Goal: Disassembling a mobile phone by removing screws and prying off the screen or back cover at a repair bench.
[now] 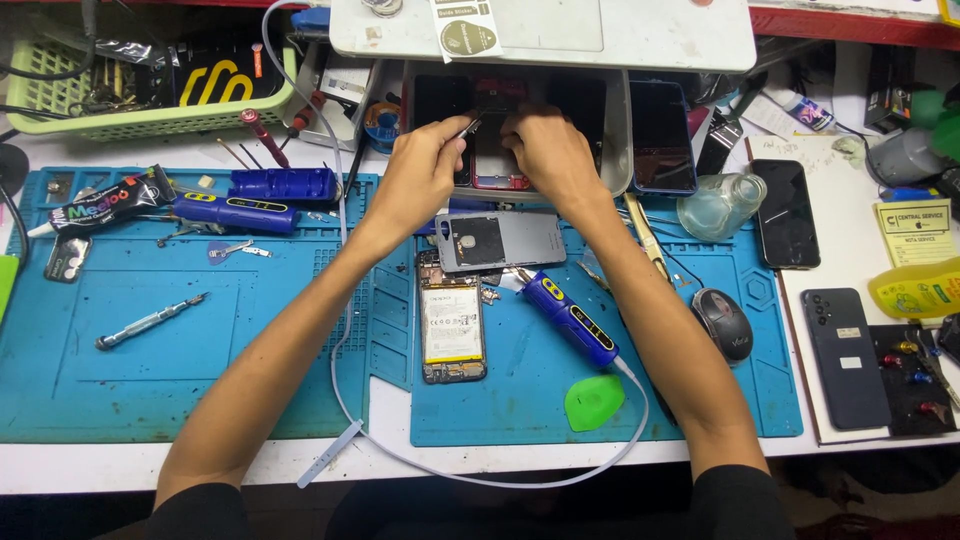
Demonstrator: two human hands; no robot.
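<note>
Both hands are seen at the 12 o'clock edge of the bench, over a red-framed phone (pixel 497 160) lying in a pale tray (pixel 617 130).

Left hand (pixel 425 170): fingers are pinched narrow on thin tweezers (pixel 470 125), tips aimed toward the phone's upper end. Right hand (pixel 545 150): fingers are curled down onto the top of the phone, pressed against its frame; whether anything small is gripped beneath them cannot be told.

Just at 6 o'clock of the hands, a grey back cover (pixel 498 240) is laid on the blue work mat (pixel 700 400). Below it, an opened phone with its battery exposed (pixel 452 325) is placed lengthwise. A blue electric screwdriver (pixel 572 318) is set at 3 o'clock of that phone, tilted, a white cable (pixel 480 478) running from its tail. A green pick (pixel 594 402) is found near 5 o'clock.

A second blue mat (pixel 120 390) is spread at 9 o'clock, with a metal screwdriver (pixel 150 322) on it. A glass bottle (pixel 722 203) and a dark mouse (pixel 723 322) are noted at 3 o'clock.
</note>
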